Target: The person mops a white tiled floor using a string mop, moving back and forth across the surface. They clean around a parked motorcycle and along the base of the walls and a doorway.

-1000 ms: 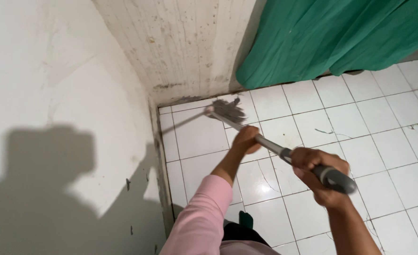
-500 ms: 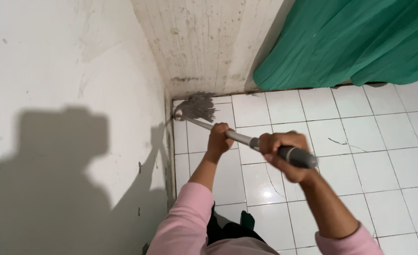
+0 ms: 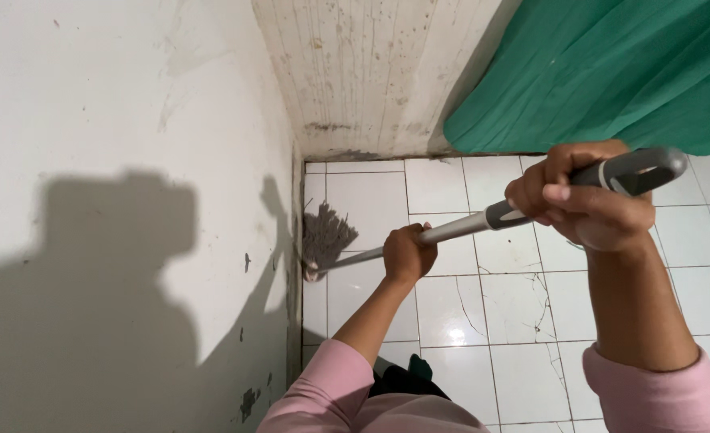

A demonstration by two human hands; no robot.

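Here I have my right hand (image 3: 583, 204) clamped round the dark grip at the top of the mop handle (image 3: 451, 230) and my left hand (image 3: 407, 253) wrapped lower down for leverage, pinning the grey mop head (image 3: 324, 238) on the tiled floor (image 3: 515, 321) against the white wall (image 3: 131, 120).

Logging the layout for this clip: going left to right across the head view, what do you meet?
White wall with a shadow → grey mop head at the wall's foot → left hand on the mop handle → right hand on the handle's dark grip, green curtain behind.
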